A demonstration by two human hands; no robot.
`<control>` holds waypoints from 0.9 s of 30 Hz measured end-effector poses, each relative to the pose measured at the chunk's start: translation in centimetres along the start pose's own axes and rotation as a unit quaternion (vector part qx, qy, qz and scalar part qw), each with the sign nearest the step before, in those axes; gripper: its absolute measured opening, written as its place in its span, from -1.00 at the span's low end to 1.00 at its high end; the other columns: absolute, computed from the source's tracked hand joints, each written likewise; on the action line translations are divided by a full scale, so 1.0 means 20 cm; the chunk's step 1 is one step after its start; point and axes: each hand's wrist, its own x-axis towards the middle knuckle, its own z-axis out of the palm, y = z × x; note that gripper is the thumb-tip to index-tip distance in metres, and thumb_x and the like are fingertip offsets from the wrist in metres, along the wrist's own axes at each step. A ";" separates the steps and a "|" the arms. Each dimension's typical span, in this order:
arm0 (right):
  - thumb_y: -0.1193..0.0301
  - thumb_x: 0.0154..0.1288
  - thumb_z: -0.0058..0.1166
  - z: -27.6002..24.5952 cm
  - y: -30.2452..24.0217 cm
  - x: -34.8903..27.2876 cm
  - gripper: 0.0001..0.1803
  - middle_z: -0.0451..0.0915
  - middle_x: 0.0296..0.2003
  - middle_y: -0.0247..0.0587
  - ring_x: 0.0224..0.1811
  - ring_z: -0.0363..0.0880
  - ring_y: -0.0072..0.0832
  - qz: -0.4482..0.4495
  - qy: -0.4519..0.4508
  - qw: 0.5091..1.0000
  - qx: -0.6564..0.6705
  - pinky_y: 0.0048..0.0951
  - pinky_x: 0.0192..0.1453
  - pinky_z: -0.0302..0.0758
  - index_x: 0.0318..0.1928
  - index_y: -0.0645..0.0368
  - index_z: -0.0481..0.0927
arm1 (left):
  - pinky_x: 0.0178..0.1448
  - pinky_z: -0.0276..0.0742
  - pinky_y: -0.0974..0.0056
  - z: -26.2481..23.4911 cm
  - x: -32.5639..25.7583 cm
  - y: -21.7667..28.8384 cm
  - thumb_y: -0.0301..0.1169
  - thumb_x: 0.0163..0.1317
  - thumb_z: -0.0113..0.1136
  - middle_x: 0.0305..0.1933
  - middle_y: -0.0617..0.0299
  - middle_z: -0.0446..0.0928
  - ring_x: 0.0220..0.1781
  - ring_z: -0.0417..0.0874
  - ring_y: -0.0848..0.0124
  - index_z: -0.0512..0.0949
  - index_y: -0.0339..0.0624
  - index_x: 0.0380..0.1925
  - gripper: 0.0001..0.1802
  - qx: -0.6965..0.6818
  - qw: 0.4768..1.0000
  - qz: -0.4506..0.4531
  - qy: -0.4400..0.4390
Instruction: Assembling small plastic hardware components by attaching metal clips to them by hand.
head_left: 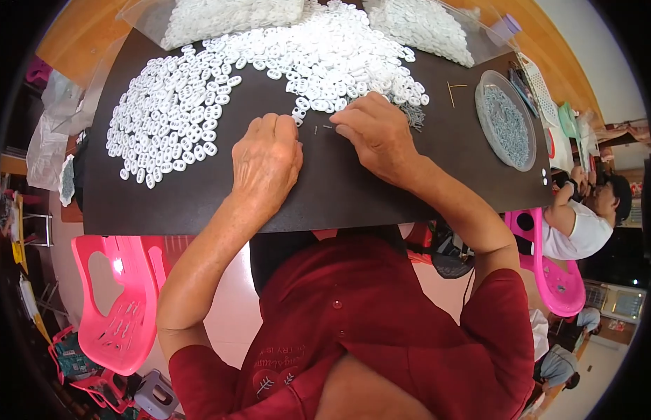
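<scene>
My left hand rests over the dark table with its fingers curled; whatever they hold, if anything, is hidden. Beside its fingertips lie a few white oval pieces with two holes. My right hand is closed, thumb and fingers drawn together, at the near edge of a big heap of the same white pieces. Two small metal pins lie on the table between my hands, one close to my right fingertips. More grey pins are piled just beyond my right hand.
White pieces spread over the left of the table. Clear bags of them stand at the back. A round plastic tub of pins sits right, near a wooden stick. Pink chairs and a seated person are beyond.
</scene>
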 end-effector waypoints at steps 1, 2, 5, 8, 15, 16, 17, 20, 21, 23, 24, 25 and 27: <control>0.58 -0.03 0.22 0.01 -0.01 0.01 -0.83 0.54 -0.42 -0.21 -0.34 0.49 -0.26 0.007 -0.001 1.000 0.006 -0.33 -0.28 0.44 -0.34 0.19 0.59 | -0.31 0.44 0.13 0.00 -0.01 0.01 -0.61 -0.05 0.19 -0.46 0.09 0.44 -0.36 0.53 0.13 0.44 -0.26 -0.46 -0.86 -0.011 1.000 0.009 0.003; 0.57 -0.04 0.23 0.01 -0.02 0.02 -0.82 0.53 -0.42 -0.22 -0.33 0.49 -0.26 0.014 -0.002 1.000 0.012 -0.32 -0.27 0.44 -0.34 0.18 0.59 | -0.32 0.46 0.16 0.00 -0.02 0.01 -0.62 -0.04 0.19 -0.45 0.08 0.46 -0.37 0.54 0.14 0.44 -0.27 -0.44 -0.85 -0.022 1.000 0.018 0.006; 0.54 -0.05 0.23 0.03 -0.04 0.02 -0.85 0.49 -0.45 -0.23 -0.32 0.45 -0.27 0.023 -0.030 0.999 -0.036 -0.30 -0.25 0.41 -0.38 0.16 0.59 | -0.34 0.43 0.13 -0.02 -0.05 0.00 -0.61 0.00 0.19 -0.45 0.04 0.44 -0.39 0.53 0.13 0.44 -0.27 -0.39 -0.84 -0.134 0.990 -0.015 0.046; 0.52 -0.04 0.20 0.06 -0.03 0.03 -0.88 0.43 -0.47 -0.23 -0.33 0.41 -0.27 0.014 -0.068 0.993 -0.095 -0.30 -0.25 0.37 -0.42 0.16 0.56 | -0.34 0.43 0.17 -0.08 -0.07 0.02 -0.62 0.04 0.17 -0.44 0.02 0.46 -0.40 0.53 0.13 0.48 -0.28 -0.35 -0.85 -0.148 0.985 -0.073 0.047; 0.53 -0.04 0.17 0.08 -0.05 0.06 -0.89 0.41 -0.47 -0.23 -0.32 0.40 -0.26 -0.028 -0.089 0.988 -0.126 -0.29 -0.25 0.35 -0.47 0.14 0.50 | -0.47 0.36 0.39 -0.10 -0.12 0.02 -0.56 0.17 0.14 -0.51 0.24 0.48 -0.53 0.46 0.52 0.49 -0.29 -0.38 -0.96 -0.348 0.908 -0.231 0.024; 0.55 -0.03 0.15 0.09 -0.05 0.05 -0.90 0.41 -0.48 -0.21 -0.33 0.40 -0.24 -0.022 -0.061 0.993 -0.100 -0.27 -0.26 0.35 -0.47 0.14 0.49 | -0.48 0.33 0.45 -0.11 -0.11 0.02 -0.54 0.19 0.14 -0.51 0.31 0.48 -0.53 0.44 0.59 0.51 -0.28 -0.36 -0.96 -0.430 0.861 -0.271 0.013; 0.57 -0.03 0.13 0.09 -0.05 0.05 -0.90 0.42 -0.48 -0.20 -0.34 0.41 -0.22 -0.016 -0.033 0.997 -0.074 -0.26 -0.27 0.36 -0.47 0.14 0.48 | -0.50 0.31 0.52 -0.11 -0.11 0.02 -0.53 0.21 0.14 -0.51 0.37 0.48 -0.52 0.41 0.67 0.52 -0.28 -0.34 -0.95 -0.508 0.804 -0.309 0.001; 0.60 0.00 0.11 0.06 -0.08 0.06 -0.90 0.44 -0.50 -0.18 -0.41 0.45 -0.25 0.017 -0.026 0.999 0.004 -0.31 -0.32 0.40 -0.44 0.18 0.47 | -0.48 0.29 0.58 -0.09 -0.13 0.04 -0.49 0.20 0.17 -0.49 0.40 0.48 -0.51 0.42 0.67 0.55 -0.27 -0.27 -0.88 -0.547 0.773 -0.321 0.028; 0.60 0.00 0.11 0.04 -0.11 0.07 -0.90 0.44 -0.50 -0.18 -0.41 0.45 -0.25 0.017 -0.028 0.999 0.007 -0.31 -0.32 0.40 -0.44 0.18 0.47 | -0.48 0.29 0.58 -0.08 -0.14 0.03 -0.49 0.20 0.17 -0.49 0.40 0.48 -0.51 0.42 0.67 0.55 -0.27 -0.27 -0.88 -0.545 0.773 -0.324 0.030; 0.60 0.05 0.12 0.01 -0.16 0.09 -0.91 0.48 -0.50 -0.23 -0.44 0.49 -0.42 0.086 -0.052 0.991 0.089 -0.45 -0.36 0.43 -0.40 0.21 0.49 | -0.47 0.31 0.57 -0.05 -0.16 0.02 -0.49 0.18 0.21 -0.49 0.39 0.48 -0.50 0.42 0.67 0.56 -0.27 -0.22 -0.83 -0.544 0.784 -0.297 0.041; 0.60 0.05 0.12 0.00 -0.18 0.09 -0.91 0.48 -0.50 -0.23 -0.44 0.49 -0.42 0.085 -0.054 0.991 0.092 -0.45 -0.36 0.43 -0.40 0.21 0.49 | -0.47 0.31 0.57 -0.05 -0.16 0.04 -0.49 0.18 0.21 -0.49 0.39 0.48 -0.50 0.42 0.67 0.56 -0.27 -0.22 -0.83 -0.543 0.783 -0.300 0.042; 0.59 0.07 0.14 0.00 -0.20 0.09 -0.90 0.49 -0.48 -0.29 -0.44 0.48 -0.52 0.135 -0.071 0.977 0.147 -0.51 -0.35 0.42 -0.37 0.22 0.50 | -0.46 0.31 0.57 -0.05 -0.15 0.06 -0.50 0.17 0.22 -0.49 0.39 0.48 -0.50 0.42 0.67 0.57 -0.27 -0.23 -0.83 -0.553 0.771 -0.309 0.065; 0.57 0.09 0.16 -0.01 -0.23 0.10 -0.89 0.50 -0.46 -0.34 -0.43 0.47 -0.62 0.185 -0.090 0.958 0.202 -0.57 -0.34 0.42 -0.35 0.22 0.51 | -0.46 0.31 0.56 -0.05 -0.15 0.06 -0.50 0.16 0.24 -0.49 0.39 0.48 -0.49 0.42 0.67 0.58 -0.27 -0.24 -0.84 -0.563 0.757 -0.319 0.089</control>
